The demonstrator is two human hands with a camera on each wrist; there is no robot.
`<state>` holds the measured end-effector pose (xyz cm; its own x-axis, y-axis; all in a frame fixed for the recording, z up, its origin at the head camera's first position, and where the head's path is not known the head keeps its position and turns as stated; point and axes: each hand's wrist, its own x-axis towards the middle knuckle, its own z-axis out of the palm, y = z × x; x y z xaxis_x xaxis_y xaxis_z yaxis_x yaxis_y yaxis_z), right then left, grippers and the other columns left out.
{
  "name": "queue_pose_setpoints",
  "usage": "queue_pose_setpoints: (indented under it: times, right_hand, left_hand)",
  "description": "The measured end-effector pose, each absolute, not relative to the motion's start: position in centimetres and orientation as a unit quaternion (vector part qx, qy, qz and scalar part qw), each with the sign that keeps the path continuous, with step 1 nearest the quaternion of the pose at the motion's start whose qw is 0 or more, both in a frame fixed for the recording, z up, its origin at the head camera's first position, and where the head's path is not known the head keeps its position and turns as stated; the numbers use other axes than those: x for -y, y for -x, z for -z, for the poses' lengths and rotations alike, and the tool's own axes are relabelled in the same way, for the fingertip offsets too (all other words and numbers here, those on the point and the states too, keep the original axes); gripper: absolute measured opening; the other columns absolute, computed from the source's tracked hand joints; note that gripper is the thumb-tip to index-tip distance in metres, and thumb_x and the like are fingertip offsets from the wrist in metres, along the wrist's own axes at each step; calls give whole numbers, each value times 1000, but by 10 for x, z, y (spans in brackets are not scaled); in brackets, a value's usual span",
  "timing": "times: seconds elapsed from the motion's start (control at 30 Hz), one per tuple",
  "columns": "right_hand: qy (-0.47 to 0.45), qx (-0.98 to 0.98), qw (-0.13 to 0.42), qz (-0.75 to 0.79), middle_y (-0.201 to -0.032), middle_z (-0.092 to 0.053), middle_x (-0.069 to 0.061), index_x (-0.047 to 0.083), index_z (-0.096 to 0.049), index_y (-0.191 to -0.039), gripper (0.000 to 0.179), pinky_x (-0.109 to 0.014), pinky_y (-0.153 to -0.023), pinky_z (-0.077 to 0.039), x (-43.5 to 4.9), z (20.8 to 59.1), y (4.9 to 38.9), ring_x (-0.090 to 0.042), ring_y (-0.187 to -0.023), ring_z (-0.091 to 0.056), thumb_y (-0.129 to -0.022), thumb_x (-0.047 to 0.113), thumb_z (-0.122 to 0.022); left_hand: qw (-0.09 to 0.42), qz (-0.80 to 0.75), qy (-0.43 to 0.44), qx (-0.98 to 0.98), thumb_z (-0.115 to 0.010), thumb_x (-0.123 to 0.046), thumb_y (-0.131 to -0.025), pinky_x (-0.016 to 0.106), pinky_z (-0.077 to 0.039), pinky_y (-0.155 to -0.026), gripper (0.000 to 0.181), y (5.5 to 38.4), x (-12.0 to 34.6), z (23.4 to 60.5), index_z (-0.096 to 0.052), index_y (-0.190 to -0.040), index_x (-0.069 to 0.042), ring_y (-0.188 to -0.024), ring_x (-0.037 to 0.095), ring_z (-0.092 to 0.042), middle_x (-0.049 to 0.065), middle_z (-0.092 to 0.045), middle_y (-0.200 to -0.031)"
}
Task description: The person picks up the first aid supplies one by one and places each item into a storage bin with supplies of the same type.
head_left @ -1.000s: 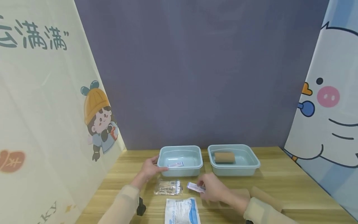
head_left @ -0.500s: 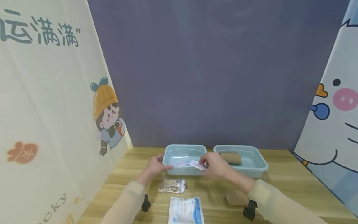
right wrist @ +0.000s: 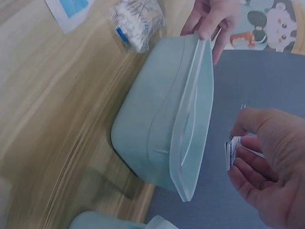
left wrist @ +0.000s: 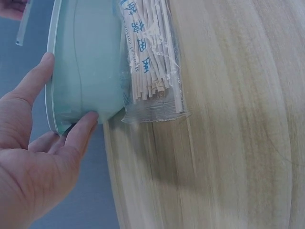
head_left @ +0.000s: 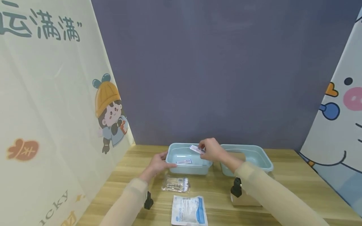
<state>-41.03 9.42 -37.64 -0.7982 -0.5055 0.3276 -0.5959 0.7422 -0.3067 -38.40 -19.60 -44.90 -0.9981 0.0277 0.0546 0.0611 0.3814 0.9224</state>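
My left hand steadies the left light-blue plastic bin at its left front corner. In the left wrist view its thumb lies on the rim and its fingers curl against the wall. Above the bin's open top, my right hand pinches a small flat white packet with purple-blue print, between thumb and fingers. The right wrist view shows that packet nearly edge-on. A similar printed packet lies inside the bin near its front wall.
A clear bag of cotton swabs lies before the left bin. Nearer is a white-and-blue medical pouch. The second blue bin holds a brown roll, partly hidden. Another brown roll lies under my right forearm.
My right hand has carried the packet from the table, forward and up over the left bin. My left hand has stayed at the bin's corner. The head view has shifted slightly.
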Motion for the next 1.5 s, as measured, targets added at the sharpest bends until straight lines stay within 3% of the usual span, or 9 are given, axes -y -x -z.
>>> queue_pose_setpoints:
  times: [0.4, 0.8, 1.03, 1.5]
  right_hand:
    - [-288, 937, 95, -176, -99, -79, -7, 6, -80, -98, 19, -43, -85, -62, -83, 386, 434, -24, -92, -70, -80, 10, -81]
    - [-258, 949, 72, -168, -94, -77, -5, 6, -80, -98, 20, -40, -83, -61, -77, 403, 447, -19, -86, -65, -79, 11, -83]
    - [-237, 959, 48, -151, -94, -74, -3, 8, -79, -100, 17, -38, -81, -60, -72, 411, 454, -18, -86, -64, -85, 14, -83]
    - [-232, 959, 33, -162, -92, -73, -3, 8, -78, -98, 14, -39, -81, -59, -65, 417, 454, -19, -86, -63, -85, 11, -83]
  left_hand:
    - [15, 556, 25, 831, -97, -13, -73, 49, -57, -110, 102, 384, 196, 448, -43, -158, 4, -138, 50, -58, 34, -52, -155]
    - [10, 560, 22, 828, -96, -12, -74, 48, -58, -110, 102, 384, 194, 450, -41, -158, 5, -138, 50, -57, 34, -51, -156]
    - [20, 543, 21, 839, -96, -15, -76, 52, -52, -116, 98, 384, 196, 448, -44, -157, 6, -141, 49, -55, 32, -52, -155]
    - [24, 547, 25, 837, -97, -15, -75, 50, -55, -113, 97, 388, 198, 449, -46, -155, 8, -139, 49, -57, 33, -54, -153]
